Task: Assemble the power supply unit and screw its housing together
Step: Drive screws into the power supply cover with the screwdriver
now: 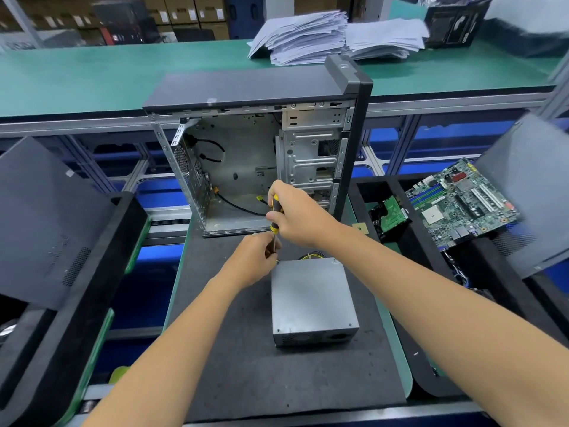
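Observation:
A grey metal power supply unit [312,298] lies flat on the dark foam mat [234,349], with yellow and black wires showing at its far edge. My right hand [295,215] grips the yellow-and-black handle of a screwdriver [274,218], held upright above the unit's far left corner. My left hand [257,257] pinches the screwdriver's shaft near the tip, just left of that corner. The tip itself is hidden by my fingers.
An open computer case [264,155] stands upright behind the mat, loose cables inside. A motherboard [462,201] and a green card [392,211] lie in black trays on the right. Dark side panels [46,223] lean left and right. Paper stacks [308,37] sit on the green bench.

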`<state>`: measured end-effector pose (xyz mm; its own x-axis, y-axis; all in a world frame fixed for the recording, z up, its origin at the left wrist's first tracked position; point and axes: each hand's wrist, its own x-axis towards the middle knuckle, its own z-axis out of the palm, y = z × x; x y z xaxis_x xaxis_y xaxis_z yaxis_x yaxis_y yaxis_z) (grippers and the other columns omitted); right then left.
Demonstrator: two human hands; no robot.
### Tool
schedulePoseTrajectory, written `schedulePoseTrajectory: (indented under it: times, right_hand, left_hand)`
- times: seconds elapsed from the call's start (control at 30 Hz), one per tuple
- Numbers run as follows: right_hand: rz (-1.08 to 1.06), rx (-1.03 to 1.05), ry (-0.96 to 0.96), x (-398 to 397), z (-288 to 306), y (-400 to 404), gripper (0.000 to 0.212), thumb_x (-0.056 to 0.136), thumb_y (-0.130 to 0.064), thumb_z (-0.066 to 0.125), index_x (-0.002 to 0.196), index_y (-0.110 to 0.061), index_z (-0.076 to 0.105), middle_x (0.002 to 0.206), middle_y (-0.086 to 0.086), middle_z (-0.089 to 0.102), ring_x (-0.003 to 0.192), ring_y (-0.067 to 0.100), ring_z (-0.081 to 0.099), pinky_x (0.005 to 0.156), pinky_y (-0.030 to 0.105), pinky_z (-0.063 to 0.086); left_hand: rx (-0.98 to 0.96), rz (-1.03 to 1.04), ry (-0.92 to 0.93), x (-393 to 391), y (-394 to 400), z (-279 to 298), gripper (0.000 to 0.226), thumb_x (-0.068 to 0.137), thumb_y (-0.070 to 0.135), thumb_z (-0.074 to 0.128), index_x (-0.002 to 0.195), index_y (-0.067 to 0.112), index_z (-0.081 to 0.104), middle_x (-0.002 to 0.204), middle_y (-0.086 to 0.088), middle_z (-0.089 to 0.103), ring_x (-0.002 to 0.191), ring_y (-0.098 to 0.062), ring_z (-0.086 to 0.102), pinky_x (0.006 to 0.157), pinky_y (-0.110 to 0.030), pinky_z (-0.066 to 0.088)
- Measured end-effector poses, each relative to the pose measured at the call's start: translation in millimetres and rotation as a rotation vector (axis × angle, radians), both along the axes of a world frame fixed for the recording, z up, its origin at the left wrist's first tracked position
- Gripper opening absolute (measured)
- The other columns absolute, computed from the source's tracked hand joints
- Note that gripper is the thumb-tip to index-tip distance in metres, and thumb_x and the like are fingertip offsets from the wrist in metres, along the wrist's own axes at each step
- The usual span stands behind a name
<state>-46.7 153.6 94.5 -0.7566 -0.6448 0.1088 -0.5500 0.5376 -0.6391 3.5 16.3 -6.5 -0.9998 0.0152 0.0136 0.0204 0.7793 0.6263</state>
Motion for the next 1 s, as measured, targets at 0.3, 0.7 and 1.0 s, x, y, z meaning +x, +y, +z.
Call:
schedulePoseTrajectory:
  times: [0.3,0.7,1.0]
  right_hand:
    - [-0.006,-0.009,-0.016,-1.7,-1.7,2.8,0.015,0.092,-0.012,0.057,0.096,-0.015,0.044,0.086,0.004,0.055,0.082,0.026,0.059,0.072,0.045,0.052]
    - [-0.015,-0.009,-0.036,-1.6,1.3,5.7,0.014,0.092,-0.011,0.057,0.096,-0.014,0.044,0.086,0.006,0.057,0.082,0.028,0.061,0.073,0.046,0.053]
    - [-0.025,-0.007,-0.033,3.0,2.0,6.1,0.014,0.093,-0.011,0.057,0.096,-0.014,0.044,0.086,0.006,0.057,0.082,0.028,0.06,0.073,0.045,0.052]
  left_hand:
    - [0.121,0.031,-0.081,0.1,-3.0,1.6,0.018,0.083,0.016,0.065,0.073,0.031,0.063,0.082,0.012,0.065,0.07,0.0,0.055,0.06,-0.011,0.037]
    - [0.13,0.041,-0.093,0.4,-2.6,0.1,0.018,0.08,0.013,0.071,0.074,0.03,0.066,0.085,0.008,0.067,0.078,-0.003,0.059,0.063,-0.007,0.04]
    - [0.165,0.087,-0.091,2.4,-3.0,1.2,0.021,0.075,0.008,0.076,0.07,0.026,0.065,0.074,0.009,0.066,0.065,0.001,0.056,0.058,-0.006,0.039]
